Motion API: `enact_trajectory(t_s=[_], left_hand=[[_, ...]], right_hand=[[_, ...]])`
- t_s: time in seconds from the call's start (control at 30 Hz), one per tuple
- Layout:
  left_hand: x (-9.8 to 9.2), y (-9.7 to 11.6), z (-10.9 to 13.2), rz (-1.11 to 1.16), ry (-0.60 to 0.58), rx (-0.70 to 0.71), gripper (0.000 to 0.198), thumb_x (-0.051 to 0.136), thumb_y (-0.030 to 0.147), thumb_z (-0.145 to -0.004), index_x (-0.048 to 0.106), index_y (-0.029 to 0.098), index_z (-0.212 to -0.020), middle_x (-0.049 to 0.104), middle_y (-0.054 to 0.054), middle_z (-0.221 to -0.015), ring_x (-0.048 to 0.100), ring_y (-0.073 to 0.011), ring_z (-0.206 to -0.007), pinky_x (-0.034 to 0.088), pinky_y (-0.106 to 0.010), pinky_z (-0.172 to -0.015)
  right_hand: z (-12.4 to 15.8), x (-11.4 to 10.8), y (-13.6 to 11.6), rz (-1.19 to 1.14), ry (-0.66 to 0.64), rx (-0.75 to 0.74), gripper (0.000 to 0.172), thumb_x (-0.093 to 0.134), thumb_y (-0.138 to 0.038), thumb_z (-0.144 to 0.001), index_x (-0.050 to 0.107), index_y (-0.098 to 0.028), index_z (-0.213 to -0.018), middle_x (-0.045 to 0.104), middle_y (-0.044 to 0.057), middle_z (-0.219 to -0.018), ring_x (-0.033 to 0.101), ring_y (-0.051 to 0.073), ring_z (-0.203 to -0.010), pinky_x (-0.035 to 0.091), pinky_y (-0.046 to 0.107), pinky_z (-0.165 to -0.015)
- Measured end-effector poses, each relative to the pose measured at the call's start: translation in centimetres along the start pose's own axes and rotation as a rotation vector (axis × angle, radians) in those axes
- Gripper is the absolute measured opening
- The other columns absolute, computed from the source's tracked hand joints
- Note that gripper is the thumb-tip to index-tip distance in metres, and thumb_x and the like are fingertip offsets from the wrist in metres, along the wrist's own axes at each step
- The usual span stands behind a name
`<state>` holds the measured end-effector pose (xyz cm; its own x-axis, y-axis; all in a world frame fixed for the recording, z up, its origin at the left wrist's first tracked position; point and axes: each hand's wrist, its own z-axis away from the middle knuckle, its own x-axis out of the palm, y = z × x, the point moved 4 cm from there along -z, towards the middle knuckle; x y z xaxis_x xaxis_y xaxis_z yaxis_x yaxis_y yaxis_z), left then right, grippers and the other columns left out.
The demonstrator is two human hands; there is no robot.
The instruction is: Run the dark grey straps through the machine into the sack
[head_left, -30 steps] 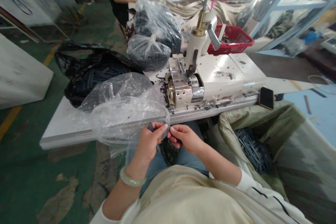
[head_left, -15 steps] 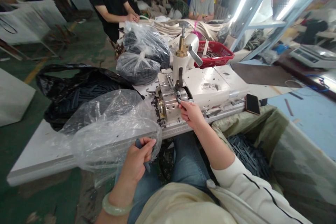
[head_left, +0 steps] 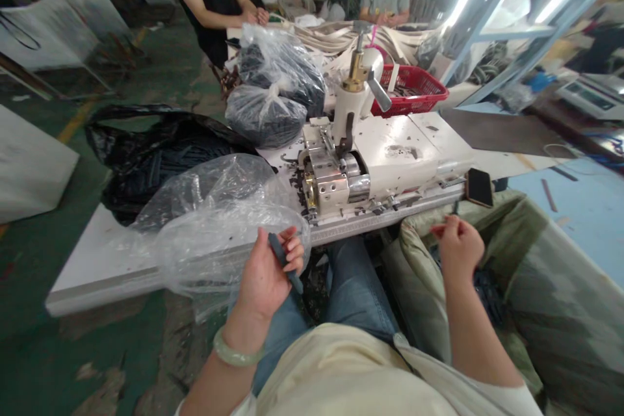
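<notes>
The workshop has a green floor, and in front of me a white tabletop (head_left: pixel 97 260) carries a cream machine (head_left: pixel 370 162) with a clear plastic bag (head_left: pixel 214 227) just beside it. My left hand (head_left: pixel 268 273) is curled around a dark strip (head_left: pixel 285 260), fingers closed on it, just below the tabletop's edge. My right hand (head_left: pixel 458 244) hangs over the large sack (head_left: pixel 536 286) on my right, fingers pinched; what it grips is too small to tell. A phone (head_left: pixel 479 186) lies at the tabletop's edge.
</notes>
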<state>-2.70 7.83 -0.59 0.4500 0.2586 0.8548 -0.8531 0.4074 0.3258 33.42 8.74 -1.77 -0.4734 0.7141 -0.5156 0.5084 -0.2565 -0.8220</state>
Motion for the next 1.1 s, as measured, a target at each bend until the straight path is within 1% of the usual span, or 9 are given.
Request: enact_trajectory(t_s=[0.07,0.13,0.2,0.33,0.5,0.73,0.87,1.0,1.1], left_hand=[[0.4,-0.2,-0.1,0.072,-0.023,-0.027,0.052,0.046,0.051,-0.092,0.064,0.002,-0.102,0.051,-0.007,-0.079,0.05,-0.0114,-0.067,0.047,-0.019,-0.053],[0.6,-0.7,-0.4,0.095,-0.018,-0.038,0.06,0.038,0.055,-0.093,0.063,0.002,-0.106,0.055,-0.012,-0.086,0.055,-0.0161,-0.075,0.052,-0.024,-0.06],[0.9,-1.4,-0.6,0.083,-0.006,-0.039,0.063,0.035,0.057,-0.093,0.064,0.002,-0.106,0.058,-0.015,-0.09,0.058,-0.0196,-0.081,0.054,-0.028,-0.065],[1.1,-2.6,-0.5,0.022,0.026,-0.011,0.051,0.037,0.047,-0.096,0.066,0.005,-0.104,0.062,-0.014,-0.088,0.061,-0.0186,-0.079,0.055,-0.029,-0.066],[-0.1,-2.2,0.7,-0.154,0.106,0.182,0.025,0.049,0.022,-0.094,0.068,0.008,-0.102,0.066,-0.01,-0.086,0.064,-0.0136,-0.078,0.055,-0.022,-0.068],[-1.7,-0.3,1.1,-0.275,0.13,0.318,0.03,0.054,0.031,-0.092,0.071,0.008,-0.099,0.069,-0.015,-0.104,0.064,-0.0217,-0.101,0.053,-0.031,-0.087],[-2.4,1.3,1.2,-0.487,0.199,0.379,0.032,0.064,0.039,-0.085,0.073,0.009,-0.095,0.067,-0.013,-0.1,0.061,-0.0151,-0.085,0.05,-0.019,-0.063],[-2.8,0.8,1.9,-0.712,0.1,-0.016,0.051,0.064,0.055,-0.079,0.073,0.007,-0.094,0.063,-0.011,-0.082,0.047,-0.0079,-0.056,0.027,-0.014,-0.039],[-2.9,0.0,2.7,-0.85,0.022,-0.25,0.047,0.069,0.052,-0.077,0.071,0.007,-0.089,0.051,-0.001,-0.061,0.029,-0.0023,-0.043,0.013,-0.014,-0.037]], right_hand=[[-0.4,-3.9,1.6,0.352,0.159,-0.169,0.076,0.057,-0.06,-0.076,0.055,0.001,-0.12,0.06,0.031,-0.114,0.057,0.04,-0.107,0.046,0.053,-0.086],[0.4,-5.4,1.2,0.415,0.147,-0.221,0.079,0.058,-0.059,-0.076,0.051,0.002,-0.126,0.054,0.032,-0.124,0.052,0.042,-0.117,0.043,0.055,-0.092],[2.9,-3.9,-0.7,0.199,-0.167,-0.129,0.061,0.053,-0.059,-0.081,0.061,-0.007,-0.112,0.066,0.024,-0.106,0.063,0.034,-0.098,0.051,0.048,-0.081],[13.0,3.4,-6.9,-0.312,-1.103,0.134,0.052,0.052,-0.064,-0.082,0.062,-0.015,-0.094,0.069,0.009,-0.075,0.067,0.019,-0.063,0.053,0.03,-0.055],[20.6,7.9,-10.4,-0.396,-1.498,0.216,0.051,0.056,-0.067,-0.077,0.053,-0.017,-0.07,0.061,0.001,-0.056,0.057,0.011,-0.043,0.044,0.021,-0.041],[19.5,7.9,-9.8,-0.344,-1.443,0.028,0.045,0.051,-0.052,-0.088,0.059,-0.015,-0.064,0.06,0.001,-0.056,0.057,0.01,-0.045,0.045,0.02,-0.043],[16.7,6.8,-9.5,-0.218,-1.078,-0.536,0.028,0.049,-0.031,-0.094,0.072,-0.016,-0.089,0.065,0.005,-0.068,0.06,0.013,-0.06,0.047,0.023,-0.055],[15.0,5.1,-8.9,-0.133,-0.686,-1.034,0.03,0.05,-0.018,-0.094,0.068,-0.018,-0.117,0.07,0.01,-0.093,0.064,0.017,-0.079,0.051,0.028,-0.073],[14.9,4.7,-8.3,-0.236,-0.634,-1.107,0.035,0.052,-0.013,-0.092,0.066,-0.023,-0.123,0.071,0.008,-0.098,0.065,0.016,-0.086,0.052,0.027,-0.08]])
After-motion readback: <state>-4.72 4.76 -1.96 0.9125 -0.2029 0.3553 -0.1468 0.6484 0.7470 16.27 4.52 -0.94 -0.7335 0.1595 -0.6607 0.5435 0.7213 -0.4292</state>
